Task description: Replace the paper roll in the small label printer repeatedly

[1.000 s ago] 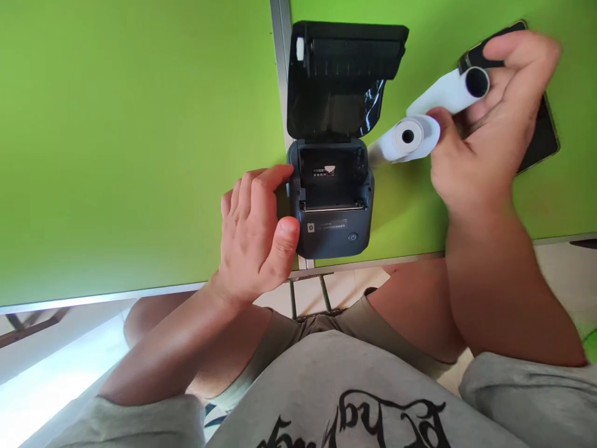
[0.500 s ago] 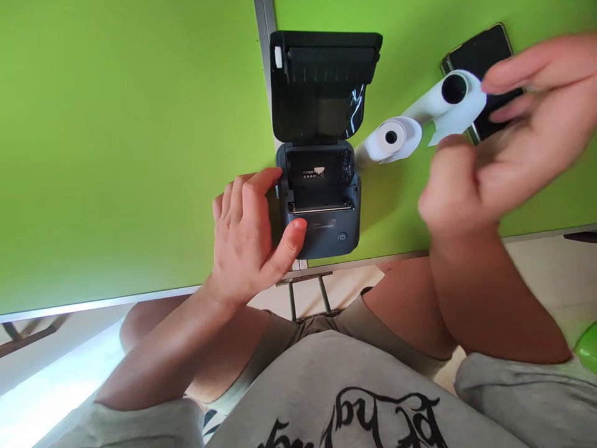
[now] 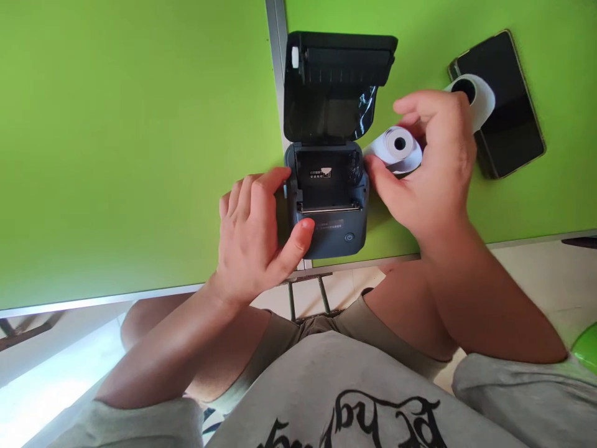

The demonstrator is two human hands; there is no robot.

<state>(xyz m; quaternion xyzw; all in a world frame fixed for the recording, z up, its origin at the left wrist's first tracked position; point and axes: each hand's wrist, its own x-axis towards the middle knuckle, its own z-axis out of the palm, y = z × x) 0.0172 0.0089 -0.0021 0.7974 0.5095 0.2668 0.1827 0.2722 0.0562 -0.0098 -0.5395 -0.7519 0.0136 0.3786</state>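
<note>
A dark label printer [image 3: 329, 230] sits at the table's front edge, its lid [image 3: 336, 93] tipped back and its roll bay uncovered. My left hand [image 3: 256, 230] grips the printer's left side, thumb on the front top and forefinger by the bay's edge. Just right of the printer stands a white paper roll [image 3: 398, 140] with a small core. My right hand [image 3: 431, 162] curls round this roll, thumb at its near left side and fingers at its far right. Behind that hand, partly hidden, is a second white roll [image 3: 482, 102] with a wide dark core.
A black phone [image 3: 515, 106] lies on the right, partly covered by the wide-core roll. A grey metal seam [image 3: 277, 37] crosses the green tabletop [image 3: 130, 143] behind the printer. The table's front edge runs close to the printer, above my legs.
My right hand has come left and down, from beside the wide-core roll to the small-core one. My left hand keeps its hold on the printer. The view has shifted slightly.
</note>
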